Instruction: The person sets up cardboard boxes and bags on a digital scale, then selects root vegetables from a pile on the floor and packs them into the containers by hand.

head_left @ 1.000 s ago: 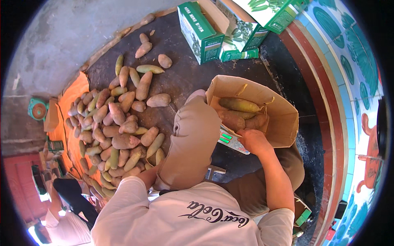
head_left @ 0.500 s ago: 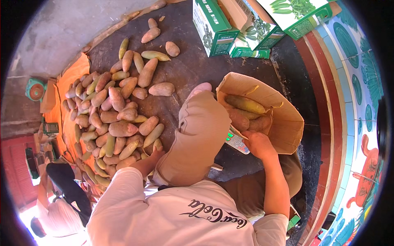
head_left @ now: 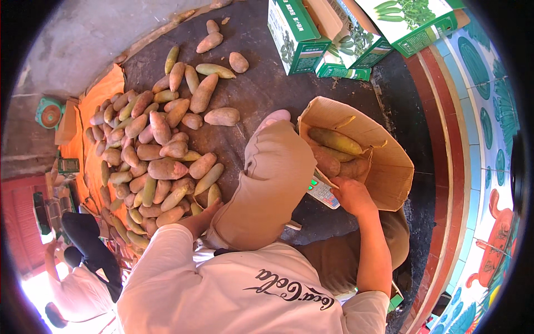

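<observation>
Head view shows the right hand point(head_left: 350, 195) still closed on the rim of the cardboard box point(head_left: 389, 167) of mangoes; the left hand point(head_left: 208, 214) has moved beside the mango pile point(head_left: 161, 161) on the floor, grip hidden.

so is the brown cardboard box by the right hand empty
No, the brown cardboard box beside the right hand already holds several long fruits.

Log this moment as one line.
right hand: on rim of cardboard box | left hand: at mango pile, grip hidden | box: holds mangoes
</observation>
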Tool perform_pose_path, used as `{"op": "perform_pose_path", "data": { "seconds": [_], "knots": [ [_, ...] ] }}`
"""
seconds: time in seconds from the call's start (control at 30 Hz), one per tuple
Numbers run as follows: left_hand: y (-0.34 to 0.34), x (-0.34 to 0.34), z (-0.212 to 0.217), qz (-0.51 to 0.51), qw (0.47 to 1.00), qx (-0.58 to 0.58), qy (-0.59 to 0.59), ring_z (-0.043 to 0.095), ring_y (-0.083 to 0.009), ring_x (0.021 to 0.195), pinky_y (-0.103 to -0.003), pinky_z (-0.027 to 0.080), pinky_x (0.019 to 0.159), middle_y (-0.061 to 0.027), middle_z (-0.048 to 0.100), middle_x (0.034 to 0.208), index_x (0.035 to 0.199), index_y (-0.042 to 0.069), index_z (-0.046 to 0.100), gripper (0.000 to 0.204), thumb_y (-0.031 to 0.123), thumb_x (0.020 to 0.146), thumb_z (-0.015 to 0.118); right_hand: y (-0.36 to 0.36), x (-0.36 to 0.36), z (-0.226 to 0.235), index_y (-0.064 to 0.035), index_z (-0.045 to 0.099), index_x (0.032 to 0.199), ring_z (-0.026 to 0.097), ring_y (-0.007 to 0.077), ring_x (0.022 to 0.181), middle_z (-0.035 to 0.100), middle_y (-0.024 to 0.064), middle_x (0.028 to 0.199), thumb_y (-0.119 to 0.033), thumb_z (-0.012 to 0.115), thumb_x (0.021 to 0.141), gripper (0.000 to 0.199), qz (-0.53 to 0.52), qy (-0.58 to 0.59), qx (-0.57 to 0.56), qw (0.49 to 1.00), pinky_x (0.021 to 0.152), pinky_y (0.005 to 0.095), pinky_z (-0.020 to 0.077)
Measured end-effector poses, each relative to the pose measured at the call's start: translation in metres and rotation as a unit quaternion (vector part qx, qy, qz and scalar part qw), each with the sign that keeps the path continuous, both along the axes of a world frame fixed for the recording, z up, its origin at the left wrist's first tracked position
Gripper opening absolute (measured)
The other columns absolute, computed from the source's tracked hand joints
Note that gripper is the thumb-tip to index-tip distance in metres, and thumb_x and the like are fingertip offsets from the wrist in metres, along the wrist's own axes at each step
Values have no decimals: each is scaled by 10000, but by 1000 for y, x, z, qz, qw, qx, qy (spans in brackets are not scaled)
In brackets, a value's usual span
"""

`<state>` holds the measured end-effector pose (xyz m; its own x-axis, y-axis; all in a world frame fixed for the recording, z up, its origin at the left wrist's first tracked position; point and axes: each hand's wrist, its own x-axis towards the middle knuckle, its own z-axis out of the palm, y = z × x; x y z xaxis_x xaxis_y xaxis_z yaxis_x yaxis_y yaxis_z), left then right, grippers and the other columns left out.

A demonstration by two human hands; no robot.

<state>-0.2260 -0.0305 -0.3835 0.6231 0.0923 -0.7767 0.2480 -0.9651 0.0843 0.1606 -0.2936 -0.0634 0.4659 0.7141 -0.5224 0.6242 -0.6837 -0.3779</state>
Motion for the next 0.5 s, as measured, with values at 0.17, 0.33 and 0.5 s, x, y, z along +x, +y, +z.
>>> {"op": "perform_pose_path", "data": {
  "seconds": [0.17, 0.33, 0.5],
  "knots": [
    [5, 8, -10, -12, 999, 13, -41, 458, -278, 1227, -435, 403, 947, -115, 411, 1383, 1324, 130, 457, 486, 383, 910, 431, -2, -1, -3, -61, 609, 1087, 585, 361, 969, 628, 208, 987, -190, 593, 833, 285, 1, -8, -4, 1000, 842, 441, 456],
    [28, 6, -18, -34, 995, 27, -89, 472, -280, 1215, -433, 412, 938, -117, 429, 1370, 1327, 123, 451, 486, 376, 913, 428, -7, -2, -9, -77, 612, 1113, 594, 353, 957, 639, 198, 971, -195, 595, 833, 305, 5, -18, -5, 1000, 839, 437, 461],
    [56, -5, -31, -57, 990, 51, -121, 483, -282, 1205, -431, 419, 930, -118, 443, 1360, 1329, 117, 446, 486, 371, 915, 427, 1, -5, -9, -74, 625, 1087, 603, 346, 937, 646, 188, 946, -218, 599, 829, 296, 22, -38, -1, 999, 812, 436, 473]
  ]
}}
